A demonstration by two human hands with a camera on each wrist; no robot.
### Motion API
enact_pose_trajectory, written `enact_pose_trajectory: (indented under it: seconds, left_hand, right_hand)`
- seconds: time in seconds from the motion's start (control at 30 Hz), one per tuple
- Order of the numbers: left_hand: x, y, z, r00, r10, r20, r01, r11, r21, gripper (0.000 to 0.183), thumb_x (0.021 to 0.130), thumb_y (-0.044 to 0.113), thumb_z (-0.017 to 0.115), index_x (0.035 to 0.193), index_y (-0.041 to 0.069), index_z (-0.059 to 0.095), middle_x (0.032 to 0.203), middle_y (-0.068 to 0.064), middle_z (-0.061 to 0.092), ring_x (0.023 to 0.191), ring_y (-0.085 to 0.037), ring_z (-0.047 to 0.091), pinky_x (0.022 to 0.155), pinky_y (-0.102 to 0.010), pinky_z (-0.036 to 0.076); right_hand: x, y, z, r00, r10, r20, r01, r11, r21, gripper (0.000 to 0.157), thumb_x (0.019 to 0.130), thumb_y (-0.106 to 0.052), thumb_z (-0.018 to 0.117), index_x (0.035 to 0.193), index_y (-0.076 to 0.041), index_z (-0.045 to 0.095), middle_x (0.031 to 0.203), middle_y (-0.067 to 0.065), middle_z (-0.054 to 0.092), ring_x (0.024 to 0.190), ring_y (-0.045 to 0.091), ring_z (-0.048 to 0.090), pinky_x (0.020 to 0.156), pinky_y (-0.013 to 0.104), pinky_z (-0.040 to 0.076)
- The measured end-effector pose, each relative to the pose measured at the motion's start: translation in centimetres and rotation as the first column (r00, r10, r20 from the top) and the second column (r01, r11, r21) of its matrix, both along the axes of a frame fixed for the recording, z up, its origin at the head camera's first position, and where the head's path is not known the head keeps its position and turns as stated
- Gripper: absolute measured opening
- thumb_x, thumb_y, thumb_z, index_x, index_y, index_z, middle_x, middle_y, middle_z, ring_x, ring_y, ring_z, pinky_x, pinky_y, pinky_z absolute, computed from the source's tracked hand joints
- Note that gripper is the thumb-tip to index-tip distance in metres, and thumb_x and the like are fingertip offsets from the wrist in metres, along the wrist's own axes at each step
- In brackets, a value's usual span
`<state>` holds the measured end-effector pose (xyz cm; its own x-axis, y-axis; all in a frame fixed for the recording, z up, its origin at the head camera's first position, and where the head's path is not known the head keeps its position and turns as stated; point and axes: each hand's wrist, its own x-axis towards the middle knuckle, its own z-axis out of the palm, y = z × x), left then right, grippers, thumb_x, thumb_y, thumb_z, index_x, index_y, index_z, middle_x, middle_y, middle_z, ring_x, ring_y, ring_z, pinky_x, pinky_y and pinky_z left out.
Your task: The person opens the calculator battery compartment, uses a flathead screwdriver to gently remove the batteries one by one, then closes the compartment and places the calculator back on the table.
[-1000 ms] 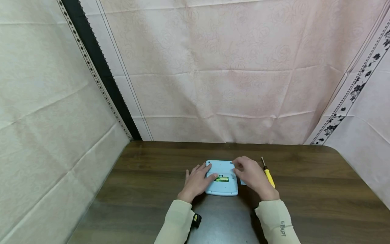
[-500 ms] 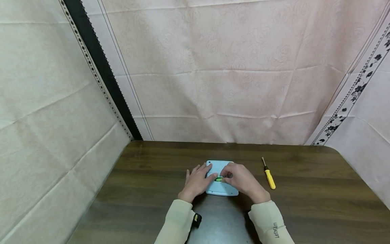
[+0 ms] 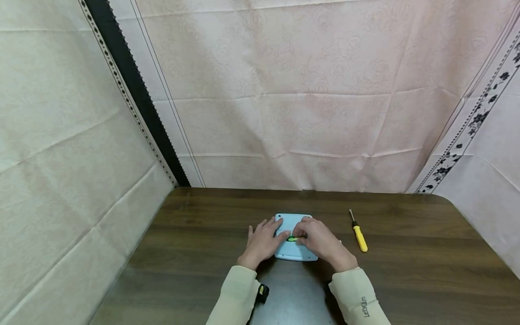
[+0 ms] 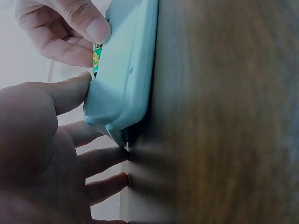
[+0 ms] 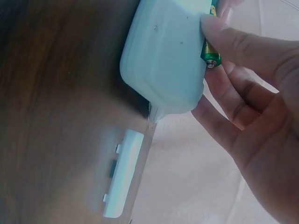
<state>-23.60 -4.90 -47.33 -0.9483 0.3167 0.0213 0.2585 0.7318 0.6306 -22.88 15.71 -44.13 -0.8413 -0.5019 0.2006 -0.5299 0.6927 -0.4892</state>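
Note:
A light-blue flat device [image 3: 295, 255], much like the back of a calculator, lies face down on the table. A green and yellow battery [image 3: 291, 239] is at its back. In the right wrist view, one battery end [image 5: 211, 59] stands out above the casing. My right hand [image 3: 322, 241] pinches this battery between thumb and fingers. My left hand [image 3: 262, 242] rests at the device's left side, thumb on the back near the battery, the other fingers spread and nearly straight. In the left wrist view, fingers of the left hand [image 4: 105, 158] reach down beside the casing.
A yellow-handled screwdriver [image 3: 359, 235] lies right of the right hand. A narrow light-blue battery cover [image 5: 124, 175] with small tabs lies on the wooden table [image 3: 406, 271] beside the device. White patterned cloth [image 3: 317, 113] hangs behind the table and along both sides.
My right hand has moved left from the device's right edge onto the battery and now pinches it. The left hand and the device have stayed in place.

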Motion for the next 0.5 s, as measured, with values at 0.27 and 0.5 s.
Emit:
enact_pose_trajectory:
  seconds: [0.27, 0.5]
  left_hand:
    - [0.03, -0.05, -0.09, 1.000, -0.002, -0.003, 0.002, 1.000, -0.004, 0.062, 0.110, 0.050, 0.053, 0.159, 0.012, 0.051, 0.165, -0.017, 0.042, 0.154, -0.043, 0.032, 0.119, -0.077, 0.012]
    - [-0.04, -0.01, -0.07, 1.000, 0.002, 0.000, -0.002, 1.000, -0.007, 0.062, 0.110, 0.051, 0.053, 0.159, 0.013, 0.051, 0.166, -0.016, 0.042, 0.154, -0.043, 0.032, 0.119, -0.076, 0.012]
  right_hand:
    - [0.16, -0.06, 0.08, 1.000, 0.016, -0.007, -0.016, 1.000, 0.006, 0.015, 0.089, 0.008, 0.081, 0.097, -0.005, 0.079, 0.090, -0.001, 0.064, 0.084, 0.014, 0.063, 0.079, 0.037, 0.059]
    - [0.19, 0.03, 0.23, 1.000, 0.020, -0.006, -0.020, 1.000, 0.009, 0.013, 0.091, 0.006, 0.079, 0.098, -0.004, 0.079, 0.092, 0.000, 0.065, 0.085, 0.015, 0.062, 0.081, 0.038, 0.059]
